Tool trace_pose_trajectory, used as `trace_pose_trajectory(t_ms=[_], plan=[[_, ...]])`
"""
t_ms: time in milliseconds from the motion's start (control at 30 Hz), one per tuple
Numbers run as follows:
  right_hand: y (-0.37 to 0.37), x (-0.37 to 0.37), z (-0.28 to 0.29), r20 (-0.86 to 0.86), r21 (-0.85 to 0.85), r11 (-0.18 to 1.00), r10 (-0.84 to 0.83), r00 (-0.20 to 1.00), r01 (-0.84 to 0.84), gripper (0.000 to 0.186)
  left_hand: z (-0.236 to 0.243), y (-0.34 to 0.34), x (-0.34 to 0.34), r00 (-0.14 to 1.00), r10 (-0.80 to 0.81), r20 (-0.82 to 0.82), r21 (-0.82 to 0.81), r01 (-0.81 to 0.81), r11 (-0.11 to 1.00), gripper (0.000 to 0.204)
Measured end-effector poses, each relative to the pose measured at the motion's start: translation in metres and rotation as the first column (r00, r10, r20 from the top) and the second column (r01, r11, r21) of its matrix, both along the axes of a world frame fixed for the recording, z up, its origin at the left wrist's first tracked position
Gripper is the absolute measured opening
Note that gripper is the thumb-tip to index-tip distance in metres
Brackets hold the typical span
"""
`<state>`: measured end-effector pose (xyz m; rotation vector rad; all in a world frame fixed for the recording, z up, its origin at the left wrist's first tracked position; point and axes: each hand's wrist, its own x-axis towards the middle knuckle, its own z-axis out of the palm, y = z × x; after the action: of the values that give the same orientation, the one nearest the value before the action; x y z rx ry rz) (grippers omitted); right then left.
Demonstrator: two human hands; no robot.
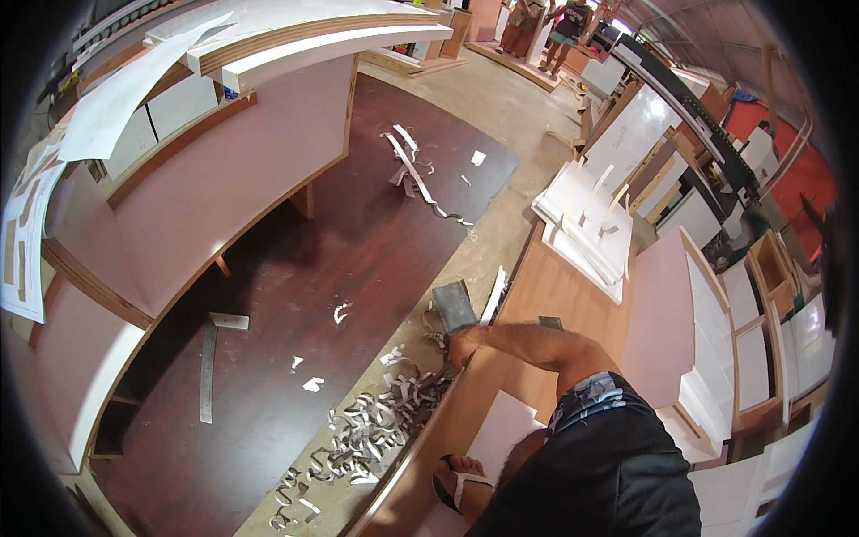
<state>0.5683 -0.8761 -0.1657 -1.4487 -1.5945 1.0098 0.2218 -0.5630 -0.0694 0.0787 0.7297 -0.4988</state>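
My right hand (464, 346) is at the left edge of a long wood-coloured board (519, 340), its arm coming from the lower right. The fingers are closed on a dark grey rectangular block (454, 306), which rises just beyond them; the hand hides its lower end. Beside the block, a white strip (493, 295) stands along the board's edge. Behind my forearm a small dark grey piece (550, 322) lies on the board. Curled strip offcuts (367, 438) are heaped on the floor below my hand. My left hand is not in view.
A metal square (208, 367) lies on a dark red-brown sheet (295, 403) at left. Beyond stands a large curved white cabinet (233, 170). Stacked white panels (586, 233) rest on the board's far end. My sandalled foot (463, 479) shows below. Two people (565, 31) are far off.
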Motion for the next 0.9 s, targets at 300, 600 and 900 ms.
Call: trace_pose_trajectory(t_ms=[300, 600, 900], plan=[[0.037, 0.029, -0.010, -0.014, -0.203, 0.813, 0.554, 0.832, -0.545, 0.039, 0.018, -0.006, 0.006, 0.986, 0.026, -0.165, 0.112, -0.007, 0.994, 0.054], [0.066, -0.011, 0.090, 0.748, -0.576, -0.203, -0.520, 0.412, 0.792, 0.045, 0.019, -0.004, 0.014, 0.973, 0.028, -0.230, 0.163, 0.010, 0.987, 0.054], [0.075, -0.002, 0.118, 0.816, -0.341, -0.568, -0.575, -0.065, 0.749, 0.083, 0.019, -0.005, 0.010, 0.974, 0.017, -0.224, 0.145, 0.016, 0.989, 0.053]])
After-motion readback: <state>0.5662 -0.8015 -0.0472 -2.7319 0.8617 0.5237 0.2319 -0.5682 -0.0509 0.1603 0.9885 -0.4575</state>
